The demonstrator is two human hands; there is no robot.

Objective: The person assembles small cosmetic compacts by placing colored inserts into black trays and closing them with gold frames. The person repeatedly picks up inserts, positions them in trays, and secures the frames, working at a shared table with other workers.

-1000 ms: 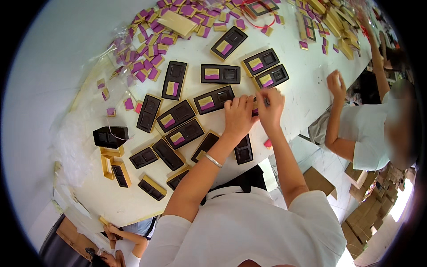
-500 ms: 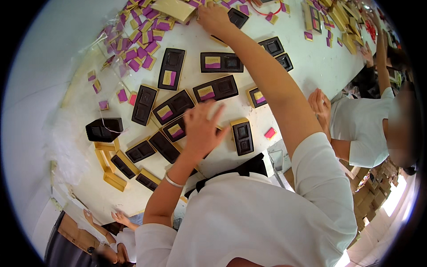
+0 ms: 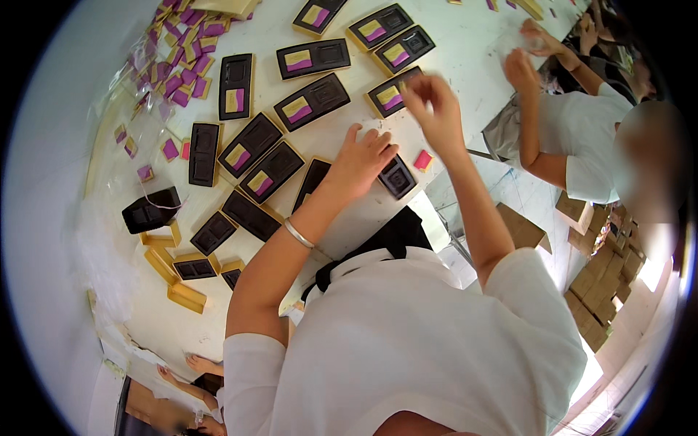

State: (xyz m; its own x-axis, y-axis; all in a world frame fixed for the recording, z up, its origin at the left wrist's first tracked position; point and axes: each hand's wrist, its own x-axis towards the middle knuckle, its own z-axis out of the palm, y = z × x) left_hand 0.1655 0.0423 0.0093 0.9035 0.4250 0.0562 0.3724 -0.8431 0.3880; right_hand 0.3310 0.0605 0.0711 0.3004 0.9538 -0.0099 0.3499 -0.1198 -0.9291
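Observation:
My left hand hovers with fingers apart and curved over the near end of the table. By its fingertips is a black-lined gold box, partly covered by the hand. My right hand is smeared by motion, its fingertips pinched beside another box that has a gold-and-purple packet in one end. What the pinch holds, if anything, I cannot make out. A box lies partly hidden under my left wrist. Farther off, a long box and a box each carry one packet.
A heap of gold-and-purple packets covers the far left. A loose black tray and gold box sleeves lie at left. A pink packet is right of my hands. A co-worker works at right; another's hands show lower left.
My right hand has come back from the packets at the far edge to the near boxes. My left hand has moved right, over the box nearest me. The view has shifted.

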